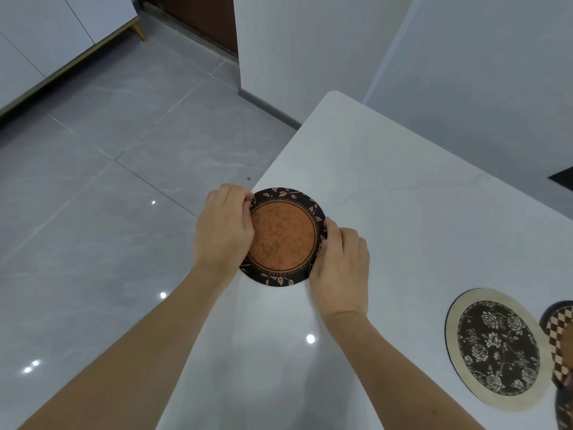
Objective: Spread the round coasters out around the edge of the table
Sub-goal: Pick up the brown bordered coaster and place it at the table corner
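A round coaster with an orange centre and a black leaf-patterned border lies at the left edge of the white table. My left hand pinches its left rim, partly over the table's edge. My right hand grips its right rim with the fingertips. A second round coaster, cream-rimmed with a black floral centre, lies flat at the lower right. A third coaster with a brown checker pattern is cut off by the right frame edge.
Grey tiled floor lies to the left, below the table edge. A white wall stands beyond the table's far corner. White cabinets are at the upper left. A dark object sits at the table's right edge.
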Motion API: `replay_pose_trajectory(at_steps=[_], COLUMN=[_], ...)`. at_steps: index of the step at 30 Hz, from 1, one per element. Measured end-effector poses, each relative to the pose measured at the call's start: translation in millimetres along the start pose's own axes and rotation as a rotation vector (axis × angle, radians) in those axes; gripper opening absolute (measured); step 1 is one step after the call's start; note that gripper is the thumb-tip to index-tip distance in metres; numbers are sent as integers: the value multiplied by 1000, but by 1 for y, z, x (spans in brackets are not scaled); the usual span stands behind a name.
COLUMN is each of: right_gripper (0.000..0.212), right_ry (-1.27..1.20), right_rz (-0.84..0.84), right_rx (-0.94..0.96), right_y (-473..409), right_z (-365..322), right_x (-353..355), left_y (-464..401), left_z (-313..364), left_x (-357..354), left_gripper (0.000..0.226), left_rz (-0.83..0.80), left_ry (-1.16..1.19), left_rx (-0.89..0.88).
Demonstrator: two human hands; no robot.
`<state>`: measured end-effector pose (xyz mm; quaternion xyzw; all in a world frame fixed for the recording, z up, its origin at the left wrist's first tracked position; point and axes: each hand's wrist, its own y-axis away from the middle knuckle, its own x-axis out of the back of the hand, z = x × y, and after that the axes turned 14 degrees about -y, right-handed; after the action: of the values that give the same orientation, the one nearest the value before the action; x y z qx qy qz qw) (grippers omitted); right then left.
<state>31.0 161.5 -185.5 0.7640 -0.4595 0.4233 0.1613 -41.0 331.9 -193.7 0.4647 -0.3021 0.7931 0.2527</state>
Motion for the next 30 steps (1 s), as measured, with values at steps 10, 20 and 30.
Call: replay_pose_trajectory(at_steps=[10,20,30], right_gripper=[41,38,36], right_ry=[28,-19,-444], right_rz=[17,34,140], right_rx=[-47,-34,-121], right_y=[0,1,42], right_z=[2,7,40], right_x=[0,-1,71], left_y=[-4,-3,10], left_z=[4,3,42], left_x=[0,-3,13], left_gripper=[12,12,22], left_rz=[-40,-41,56], left_ry=[-42,-66,-511], left_rx=[53,62,-27])
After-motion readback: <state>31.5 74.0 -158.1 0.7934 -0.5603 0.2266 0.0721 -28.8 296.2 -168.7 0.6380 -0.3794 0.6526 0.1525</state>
